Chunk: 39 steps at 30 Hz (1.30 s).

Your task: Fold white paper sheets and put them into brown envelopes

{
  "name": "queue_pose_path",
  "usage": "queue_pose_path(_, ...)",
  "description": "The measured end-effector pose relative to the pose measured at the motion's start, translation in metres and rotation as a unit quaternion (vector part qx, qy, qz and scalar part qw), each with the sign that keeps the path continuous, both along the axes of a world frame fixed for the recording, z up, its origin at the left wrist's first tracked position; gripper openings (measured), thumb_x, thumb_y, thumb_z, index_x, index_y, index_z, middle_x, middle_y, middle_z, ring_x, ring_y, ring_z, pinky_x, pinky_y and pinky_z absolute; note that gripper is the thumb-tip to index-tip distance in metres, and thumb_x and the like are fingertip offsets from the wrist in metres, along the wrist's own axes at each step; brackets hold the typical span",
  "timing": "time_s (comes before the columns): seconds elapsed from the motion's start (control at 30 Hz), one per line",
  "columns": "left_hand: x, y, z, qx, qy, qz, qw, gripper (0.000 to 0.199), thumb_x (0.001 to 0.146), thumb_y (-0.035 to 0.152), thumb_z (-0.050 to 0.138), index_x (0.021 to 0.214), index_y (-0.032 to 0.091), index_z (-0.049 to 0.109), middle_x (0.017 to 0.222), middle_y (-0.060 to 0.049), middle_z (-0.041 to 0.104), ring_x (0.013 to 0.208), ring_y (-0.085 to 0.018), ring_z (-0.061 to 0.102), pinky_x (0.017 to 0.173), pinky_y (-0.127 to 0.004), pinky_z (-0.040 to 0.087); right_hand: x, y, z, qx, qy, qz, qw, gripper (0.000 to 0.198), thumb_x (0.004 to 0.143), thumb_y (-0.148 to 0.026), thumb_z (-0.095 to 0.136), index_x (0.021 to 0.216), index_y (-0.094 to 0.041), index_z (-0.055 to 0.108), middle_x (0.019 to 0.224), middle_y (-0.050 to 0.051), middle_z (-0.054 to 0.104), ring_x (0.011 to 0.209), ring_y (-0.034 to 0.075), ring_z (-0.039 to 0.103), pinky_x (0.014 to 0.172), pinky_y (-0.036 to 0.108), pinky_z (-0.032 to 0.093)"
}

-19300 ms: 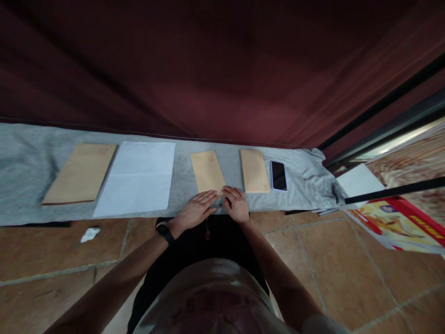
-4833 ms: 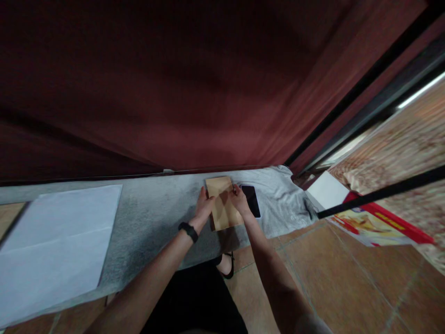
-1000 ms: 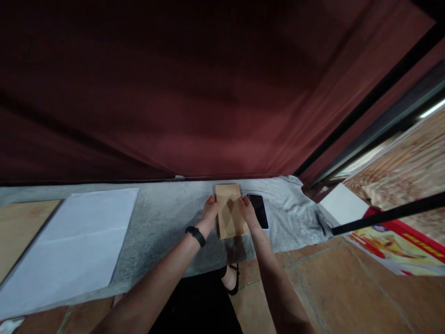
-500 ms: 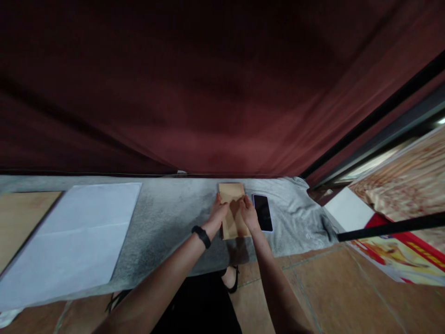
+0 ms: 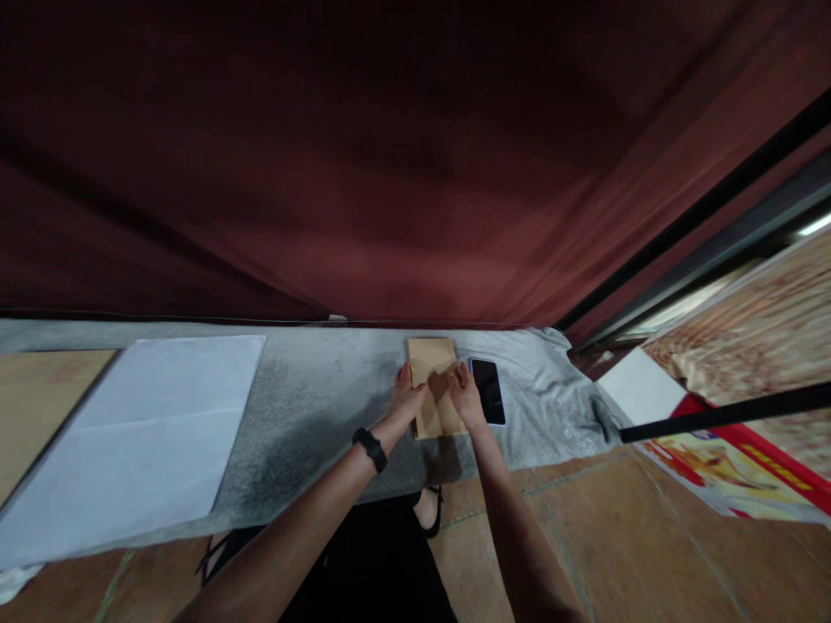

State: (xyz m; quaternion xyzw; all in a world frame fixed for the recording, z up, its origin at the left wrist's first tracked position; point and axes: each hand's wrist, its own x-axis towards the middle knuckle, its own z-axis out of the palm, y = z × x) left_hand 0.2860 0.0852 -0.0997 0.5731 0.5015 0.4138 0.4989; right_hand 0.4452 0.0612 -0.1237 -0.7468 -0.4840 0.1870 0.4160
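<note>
A flat brown kraft-paper piece [image 5: 431, 351], perhaps a folded bag or envelope, lies on the grey cloth [image 5: 325, 389] with its long sides pointing away from me. My left hand [image 5: 405, 398], with a black band on its wrist, is closed on the left edge, thumb on top. At the right edge my right hand [image 5: 465, 400] grips the same paper, its thumb also on the upper face. A dark-screened phone [image 5: 489, 391] with a pale case lies just right of that hand. Fingers under the paper are hidden.
White sheets [image 5: 162, 433] lie on the cloth at left, beside a larger brown paper or board [image 5: 52, 389]. A dark red curtain [image 5: 402, 216] hangs behind. Right of the cloth are a black bar [image 5: 733, 411] and a printed red-and-yellow box or sign [image 5: 727, 467].
The whole view has shifted slightly. My hands stay at the paper's two sides, with the left fingers set a little more around its edge.
</note>
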Motion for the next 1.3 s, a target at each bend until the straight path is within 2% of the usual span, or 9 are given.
queue_pose_path(0.1,-0.021,-0.025,-0.008,0.001,0.057,-0.011,0.998,0.063,0.08,0.015,0.06,0.142,0.021,0.051,0.151,-0.013,0.05,0.148,-0.028,0.039,0.121,-0.047,0.035,0.0,-0.023,0.007,0.017,-0.027,-0.001,0.999,0.058,0.096,-0.046,0.045,0.141,-0.01,0.054,0.138,0.022,0.059,0.134,0.032,0.054,0.114,0.052,0.043)
queue_pose_path(0.23,-0.062,-0.072,-0.022,0.072,0.128,-0.041,0.988,0.06,0.089,0.022,0.054,0.148,0.022,0.046,0.166,-0.011,0.029,0.153,-0.027,0.031,0.123,-0.047,0.035,-0.023,-0.073,0.015,0.083,-0.111,0.048,0.989,0.051,0.101,-0.037,0.042,0.147,-0.015,0.05,0.154,0.019,0.046,0.146,0.03,0.042,0.117,0.054,0.042)
queue_pose_path(0.37,-0.118,-0.108,-0.025,0.164,0.207,-0.013,0.964,0.058,0.095,0.021,0.045,0.153,0.026,0.041,0.169,-0.009,0.026,0.153,-0.024,0.032,0.121,-0.045,0.037,-0.079,-0.119,0.012,0.121,-0.148,0.153,0.97,0.051,0.103,-0.024,0.041,0.154,-0.024,0.042,0.156,0.013,0.045,0.146,0.026,0.043,0.115,0.05,0.047)
queue_pose_path(0.5,-0.193,-0.115,-0.015,0.222,0.321,0.065,0.919,0.058,0.097,0.028,0.046,0.154,0.022,0.04,0.167,-0.014,0.028,0.153,-0.03,0.031,0.12,-0.051,0.036,-0.138,-0.14,0.0,0.151,-0.181,0.266,0.935,0.053,0.101,-0.018,0.044,0.154,-0.024,0.042,0.156,0.011,0.047,0.145,0.025,0.044,0.113,0.047,0.049)
queue_pose_path(0.63,-0.268,-0.117,-0.004,0.157,0.475,0.188,0.845,0.069,0.098,0.044,0.044,0.155,0.008,0.036,0.166,-0.025,0.026,0.155,-0.038,0.021,0.12,-0.061,0.028,-0.17,-0.136,-0.009,0.134,-0.227,0.257,0.93,0.046,0.102,-0.018,0.043,0.147,-0.021,0.051,0.149,0.011,0.055,0.14,0.026,0.049,0.112,0.049,0.048)
queue_pose_path(0.73,-0.304,-0.13,-0.004,0.087,0.546,0.198,0.809,0.081,0.094,0.06,0.044,0.152,0.002,0.041,0.161,-0.03,0.033,0.153,-0.044,0.024,0.117,-0.066,0.026,-0.178,-0.132,-0.01,0.106,-0.254,0.23,0.933,0.045,0.102,-0.019,0.041,0.145,-0.021,0.054,0.146,0.011,0.059,0.136,0.028,0.053,0.112,0.05,0.045)
queue_pose_path(1.0,-0.351,-0.163,-0.007,0.169,0.584,0.151,0.779,0.079,0.095,0.063,0.037,0.148,0.005,0.049,0.156,-0.028,0.043,0.148,-0.04,0.038,0.117,-0.06,0.032,-0.18,-0.137,-0.013,0.098,-0.274,0.232,0.928,0.051,0.098,-0.014,0.042,0.147,-0.021,0.052,0.146,0.012,0.059,0.136,0.028,0.053,0.114,0.051,0.042)
queue_pose_path(1.17,-0.359,-0.162,0.005,0.152,0.611,0.07,0.773,0.064,0.096,0.048,0.045,0.14,0.003,0.057,0.149,-0.027,0.051,0.139,-0.037,0.051,0.113,-0.053,0.041,-0.182,-0.136,-0.013,0.098,-0.28,0.225,0.928,0.049,0.096,-0.011,0.043,0.143,-0.019,0.056,0.143,0.013,0.061,0.136,0.028,0.054,0.113,0.049,0.043)
queue_pose_path(1.3,-0.368,-0.164,0.016,0.151,0.602,0.015,0.784,0.048,0.096,0.029,0.044,0.137,0.011,0.062,0.147,-0.019,0.057,0.136,-0.031,0.055,0.108,-0.047,0.048,-0.183,-0.136,-0.012,0.104,-0.287,0.222,0.926,0.048,0.096,-0.01,0.044,0.142,-0.017,0.057,0.142,0.014,0.062,0.135,0.027,0.055,0.112,0.049,0.043)
